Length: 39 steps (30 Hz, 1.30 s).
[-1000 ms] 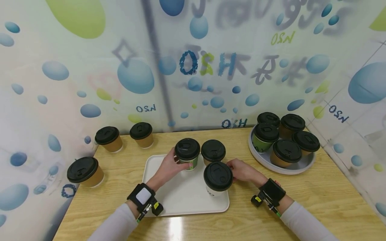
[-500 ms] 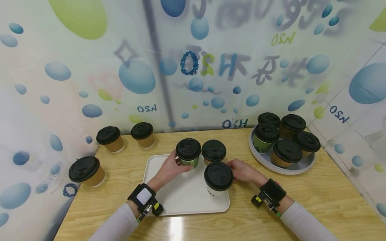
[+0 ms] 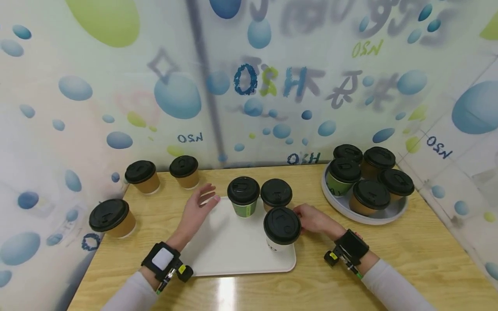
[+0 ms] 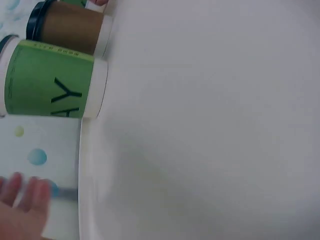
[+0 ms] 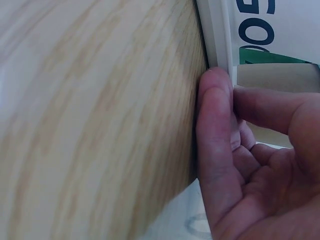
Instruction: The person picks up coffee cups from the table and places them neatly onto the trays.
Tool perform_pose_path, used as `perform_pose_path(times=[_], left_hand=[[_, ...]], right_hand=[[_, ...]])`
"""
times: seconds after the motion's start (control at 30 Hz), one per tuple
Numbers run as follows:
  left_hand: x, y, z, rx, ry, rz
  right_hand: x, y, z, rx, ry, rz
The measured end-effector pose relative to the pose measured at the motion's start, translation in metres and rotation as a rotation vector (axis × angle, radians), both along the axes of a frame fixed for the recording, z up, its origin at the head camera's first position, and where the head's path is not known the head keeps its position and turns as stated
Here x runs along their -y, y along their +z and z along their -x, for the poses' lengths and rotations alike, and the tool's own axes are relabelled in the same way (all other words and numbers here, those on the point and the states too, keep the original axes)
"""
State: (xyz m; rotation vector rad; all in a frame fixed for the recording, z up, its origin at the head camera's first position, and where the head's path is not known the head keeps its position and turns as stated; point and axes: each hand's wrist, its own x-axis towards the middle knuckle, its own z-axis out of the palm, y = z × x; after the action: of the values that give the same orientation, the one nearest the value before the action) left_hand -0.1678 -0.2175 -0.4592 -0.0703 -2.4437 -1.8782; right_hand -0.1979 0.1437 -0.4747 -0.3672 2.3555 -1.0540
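On the white rectangular tray (image 3: 229, 250) stand three lidded paper coffee cups: a green cup (image 3: 244, 196), a brown cup (image 3: 276, 194) and a white cup (image 3: 282, 226). My left hand (image 3: 195, 211) is open and holds nothing, over the tray's left edge and apart from the green cup. In the left wrist view its fingers (image 4: 37, 195) are blurred below the green cup (image 4: 50, 82). At the tray's right side, my right hand (image 3: 313, 218) pinches the rim. The right wrist view shows the thumb inside the rim (image 5: 220, 40) and a finger outside it.
A round grey tray (image 3: 334, 205) at the right holds several black-lidded cups. To the left on the wooden table (image 3: 155, 233) stand three brown cups: one at the back left (image 3: 144, 179), one beside it (image 3: 184, 172) and one nearer (image 3: 113, 218). A patterned wall closes the back.
My left hand has let go of the green cup and moved left, its fingers spreading. The green cup stays on the tray. My right hand has kept its place at the rim.
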Motion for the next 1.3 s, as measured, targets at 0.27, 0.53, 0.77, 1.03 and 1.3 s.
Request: perform_pose_path(times=[0.27,0.53,0.77,1.03,1.3], left_hand=[[0.025,0.004,0.009,-0.173,0.435,-0.150],[0.056,-0.009,0.035,-0.047,0.450,-0.061],[0.074,-0.019,0.060,0.128,0.323,-0.024],[0.080,-0.015,0.077,0.161,0.258,-0.028],[0.081,-0.014,0.084,0.137,0.252,-0.024]], right_hand=[[0.001,0.001,-0.001,0.013,-0.012,0.003],[0.000,0.003,-0.002,-0.012,0.015,0.010],[-0.001,0.003,-0.001,-0.040,0.029,0.015],[-0.001,0.002,-0.002,-0.028,0.026,0.036],[-0.001,0.002,-0.001,-0.012,0.011,0.034]])
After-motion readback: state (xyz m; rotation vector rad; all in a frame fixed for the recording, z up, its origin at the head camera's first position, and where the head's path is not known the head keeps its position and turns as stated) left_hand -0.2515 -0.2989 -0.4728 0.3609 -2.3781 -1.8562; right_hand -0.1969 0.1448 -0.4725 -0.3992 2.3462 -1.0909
